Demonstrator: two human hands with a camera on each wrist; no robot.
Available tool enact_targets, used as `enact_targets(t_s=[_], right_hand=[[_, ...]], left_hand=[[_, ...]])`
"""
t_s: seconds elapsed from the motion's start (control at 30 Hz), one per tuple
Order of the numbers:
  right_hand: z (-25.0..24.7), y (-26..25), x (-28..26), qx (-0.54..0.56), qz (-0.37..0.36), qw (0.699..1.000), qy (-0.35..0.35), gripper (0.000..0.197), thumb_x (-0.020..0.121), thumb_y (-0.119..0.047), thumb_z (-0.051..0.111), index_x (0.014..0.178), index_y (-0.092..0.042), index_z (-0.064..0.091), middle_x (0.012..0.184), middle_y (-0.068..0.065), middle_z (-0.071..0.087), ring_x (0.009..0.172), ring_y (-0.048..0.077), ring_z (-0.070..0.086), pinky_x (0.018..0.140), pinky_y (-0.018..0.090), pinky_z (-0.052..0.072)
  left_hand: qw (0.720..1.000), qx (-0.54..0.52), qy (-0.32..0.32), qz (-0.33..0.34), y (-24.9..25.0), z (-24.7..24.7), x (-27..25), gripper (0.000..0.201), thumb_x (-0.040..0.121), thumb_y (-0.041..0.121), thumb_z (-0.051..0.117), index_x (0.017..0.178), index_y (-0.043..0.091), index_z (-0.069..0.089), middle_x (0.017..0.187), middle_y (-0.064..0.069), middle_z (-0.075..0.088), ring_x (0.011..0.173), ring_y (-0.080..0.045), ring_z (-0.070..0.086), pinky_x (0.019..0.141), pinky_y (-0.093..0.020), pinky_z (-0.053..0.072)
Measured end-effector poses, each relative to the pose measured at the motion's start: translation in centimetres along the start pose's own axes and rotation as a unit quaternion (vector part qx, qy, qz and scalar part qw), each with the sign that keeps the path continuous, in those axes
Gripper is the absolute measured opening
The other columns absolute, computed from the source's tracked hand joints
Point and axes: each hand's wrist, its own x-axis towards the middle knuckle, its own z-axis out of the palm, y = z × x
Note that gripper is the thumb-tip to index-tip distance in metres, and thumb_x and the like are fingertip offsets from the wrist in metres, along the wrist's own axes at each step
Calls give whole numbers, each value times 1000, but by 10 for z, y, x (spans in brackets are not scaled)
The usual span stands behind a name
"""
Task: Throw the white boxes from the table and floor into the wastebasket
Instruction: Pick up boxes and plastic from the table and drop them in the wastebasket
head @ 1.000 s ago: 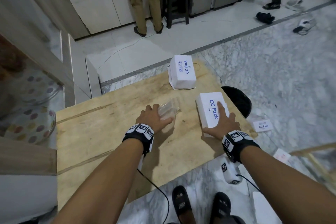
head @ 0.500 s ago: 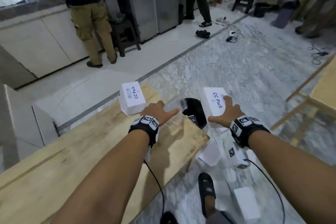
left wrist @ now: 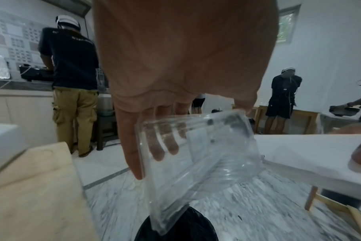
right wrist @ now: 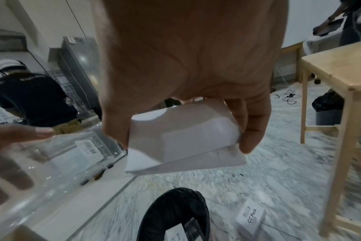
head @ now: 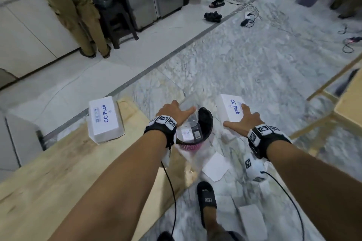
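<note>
My right hand [head: 242,118] grips a white "CC Pack" box [head: 229,109] in the air, just right of the wastebasket [head: 203,123]; in the right wrist view thumb and fingers [right wrist: 250,128] clamp the box [right wrist: 183,140] from both sides. My left hand [head: 176,112] holds a clear plastic container [head: 189,117] over the basket's left rim; the left wrist view shows the container [left wrist: 198,163] tilted above the black liner [left wrist: 175,228]. Another white box [head: 104,118] lies on the wooden table [head: 58,172]. White boxes lie on the floor [head: 216,166], [right wrist: 250,217].
The pink basket has a black liner and holds boxes inside. A second wooden table [head: 348,100] stands to the right. My sandalled foot [head: 206,199] is near the floor boxes. People [head: 72,11] stand at the far counter; cables [head: 248,17] lie on the marble floor.
Both hands lifted their items off the table and carried them right, to the wastebasket. The view swung right along with them.
</note>
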Motion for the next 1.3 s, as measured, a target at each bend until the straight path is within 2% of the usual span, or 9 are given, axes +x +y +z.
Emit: enact_targets(t_s=[0.2, 0.43, 0.57, 0.67, 0.77, 0.9, 1.03, 1.17, 1.3], right_hand=[[25, 5, 90, -20, 28, 996, -82, 111, 62, -73, 66, 151, -32, 16, 144, 20, 35, 124, 42, 48, 100, 48, 44], [92, -2, 168, -58, 55, 983, -164, 114, 60, -80, 60, 151, -19, 27, 154, 18, 33, 135, 40, 39, 104, 46, 40], [127, -19, 214, -36, 48, 982, -180, 127, 49, -88, 53, 150, -15, 29, 158, 8, 30, 140, 33, 36, 111, 45, 35], [145, -31, 246, -3, 63, 981, -185, 128, 48, -91, 53, 150, -16, 29, 153, 13, 36, 136, 36, 40, 108, 50, 37], [159, -40, 268, 34, 74, 979, -184, 132, 46, -95, 52, 151, -19, 26, 152, 16, 36, 135, 39, 40, 108, 54, 36], [172, -36, 277, 62, 67, 976, -195, 120, 63, -89, 52, 155, -21, 14, 157, 16, 27, 142, 38, 31, 114, 51, 29], [169, -24, 263, 32, 52, 974, -218, 127, 52, -101, 33, 148, -17, 38, 150, 13, 43, 133, 34, 45, 107, 47, 35], [147, -19, 244, 0, 54, 970, -236, 107, 76, -87, 31, 148, -8, 35, 149, 17, 43, 132, 35, 46, 104, 44, 36], [104, -33, 216, -45, 29, 974, -218, 97, 80, -84, 29, 138, -9, 48, 141, 17, 52, 124, 34, 53, 94, 40, 39]], left_hand=[[991, -6, -57, -117, 10, 48, 80, 103, 74, 85, 43, 147, 13, 38, 139, -18, 53, 122, -39, 55, 94, -43, 46], [967, -27, -149, -207, -16, 105, 155, 92, 86, 72, 45, 150, 7, 35, 151, -20, 42, 131, -39, 48, 101, -42, 39], [957, -46, -151, -245, -33, 133, 207, 94, 81, 75, 47, 147, 9, 40, 146, -20, 47, 126, -38, 52, 95, -42, 41], [944, -83, -157, -278, -38, 150, 239, 97, 83, 73, 48, 150, 5, 33, 147, -21, 46, 127, -38, 52, 92, -40, 41], [938, -100, -148, -298, -44, 169, 261, 105, 81, 78, 42, 154, 6, 22, 156, -22, 34, 137, -41, 42, 108, -48, 36], [935, -113, -154, -299, -51, 186, 266, 106, 83, 82, 33, 158, 9, 13, 161, -20, 25, 143, -41, 33, 115, -49, 27], [931, -106, -188, -296, -55, 188, 253, 102, 85, 79, 37, 157, 10, 18, 158, -18, 33, 138, -39, 42, 110, -46, 36], [939, -100, -199, -261, -43, 160, 233, 95, 83, 76, 42, 151, 10, 36, 149, -17, 48, 128, -36, 53, 106, -43, 41], [956, -86, -164, -228, -24, 105, 212, 91, 87, 72, 43, 151, 8, 34, 152, -19, 43, 133, -38, 48, 106, -42, 41]])
